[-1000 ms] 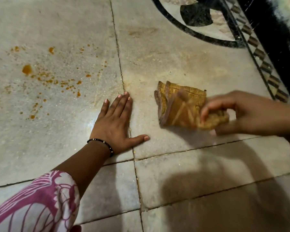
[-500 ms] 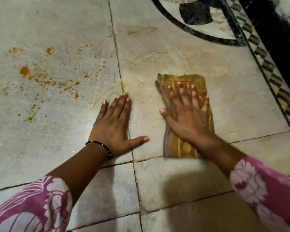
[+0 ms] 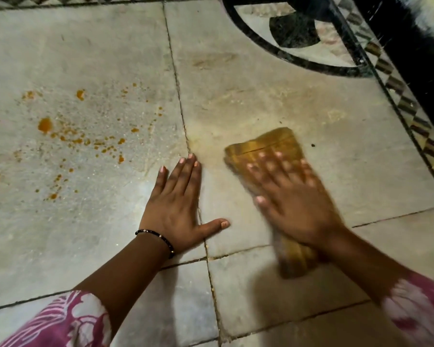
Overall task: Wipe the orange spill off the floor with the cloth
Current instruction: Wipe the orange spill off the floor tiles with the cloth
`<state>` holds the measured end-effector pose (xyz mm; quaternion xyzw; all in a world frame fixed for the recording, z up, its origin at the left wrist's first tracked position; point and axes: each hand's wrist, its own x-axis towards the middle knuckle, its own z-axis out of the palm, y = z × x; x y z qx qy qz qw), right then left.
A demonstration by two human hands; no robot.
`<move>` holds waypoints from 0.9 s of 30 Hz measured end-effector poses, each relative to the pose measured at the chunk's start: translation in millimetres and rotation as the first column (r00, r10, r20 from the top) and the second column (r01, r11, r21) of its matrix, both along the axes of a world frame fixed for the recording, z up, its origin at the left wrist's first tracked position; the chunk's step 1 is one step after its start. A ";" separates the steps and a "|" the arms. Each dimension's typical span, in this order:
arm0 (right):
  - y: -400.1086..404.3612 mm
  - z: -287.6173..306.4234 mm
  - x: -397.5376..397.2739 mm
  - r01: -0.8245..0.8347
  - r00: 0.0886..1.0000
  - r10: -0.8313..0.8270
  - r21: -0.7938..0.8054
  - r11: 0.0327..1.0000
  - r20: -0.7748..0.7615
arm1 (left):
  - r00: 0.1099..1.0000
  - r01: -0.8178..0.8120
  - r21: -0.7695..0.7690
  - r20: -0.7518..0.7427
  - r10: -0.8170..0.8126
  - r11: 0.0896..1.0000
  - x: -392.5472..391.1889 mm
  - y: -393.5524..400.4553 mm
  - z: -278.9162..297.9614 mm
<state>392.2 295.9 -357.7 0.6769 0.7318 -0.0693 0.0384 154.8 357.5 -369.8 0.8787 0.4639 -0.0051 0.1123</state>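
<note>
Now the right hand (image 3: 290, 196) lies flat on the folded yellow-brown cloth (image 3: 268, 144), with the fingers straight and spread, and it presses the cloth against the pale grey stone tile floor (image 3: 273, 96). Both the hand and the cloth look blurred. One end of the cloth shows beyond the fingertips, and the other end shows below the wrist, where it crosses a thin dark joint between two tiles.

The left hand (image 3: 178, 206) rests just beside it, palm down on the floor, the four fingers straight and close together and the thumb stretched out to the right. It holds nothing. This hand lies across the long joint between two tiles. A thin bracelet of black beads (image 3: 158, 239) sits on its wrist, and lower there is a pink and white patterned sleeve (image 3: 68, 321).

The orange spill (image 3: 45, 125) is on the tile to the left, as one larger drop and many small drops and specks scattered around it. It is well apart from the cloth, with the left hand between them.

At the top right the floor has a curved black inlay band (image 3: 298, 63) and a chequered border strip (image 3: 398, 103).
</note>
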 end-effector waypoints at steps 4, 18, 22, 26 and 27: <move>42.0 2.2 60.5 0.408 0.912 -0.407 -0.013 0.913 0.049 | 1.000 0.000 -0.005 0.012 0.000 1.000 -0.2 -0.4 -1.2; 26.6 1.3 13.3 0.025 0.999 -0.025 -0.012 1.000 0.028 | 1.000 0.010 0.017 0.005 -0.010 1.000 0.2 -0.5 -3.3; 72.8 0.7 62.5 0.378 0.924 -0.378 0.012 0.926 0.050 | 1.000 0.002 0.009 0.020 -0.002 1.000 0.3 -1.0 -3.3; 171.8 -0.6 33.6 0.451 0.892 -0.451 -0.021 0.892 -0.023 | 1.000 0.005 0.010 0.011 -0.005 1.000 1.3 0.2 -1.7; 185.1 -0.1 14.5 0.387 0.921 -0.388 -0.030 0.922 -0.023 | 1.000 0.007 0.009 0.009 -0.008 1.000 1.3 0.5 -0.5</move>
